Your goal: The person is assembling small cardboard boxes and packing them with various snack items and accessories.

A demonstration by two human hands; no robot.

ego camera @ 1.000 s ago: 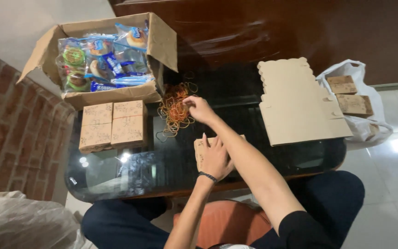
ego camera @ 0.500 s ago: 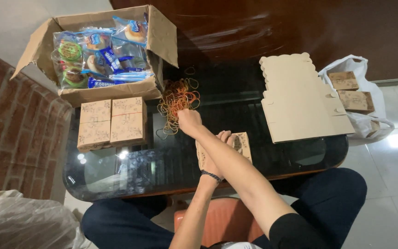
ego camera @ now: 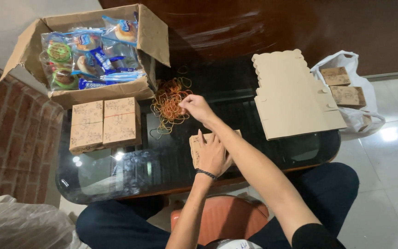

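The right hand [ego camera: 196,108] is reaching across the left forearm to the pile of rubber bands [ego camera: 167,102] on the dark glass worktop [ego camera: 116,175], its fingertips pinched together at the edge of the pile; whether a band is actually caught between them I cannot tell. The left hand [ego camera: 213,154] is lying flat, fingers spread apart, pressing down on a small brown printed box [ego camera: 195,146] at the near middle of the worktop, covering most of it. A dark band is sitting on the left wrist. Just left of the rubber bands, four small boxes [ego camera: 103,122] of the same kind are standing packed together in a block. Behind them an open cardboard carton [ego camera: 155,34] is holding wrapped snack packets [ego camera: 88,57]. To the right, a stack of flat unfolded box blanks [ego camera: 291,94] is resting on the worktop, overhanging its far right edge. Beyond that, on the tiled floor, a white plastic bag [ego camera: 360,115] is holding more brown boxes
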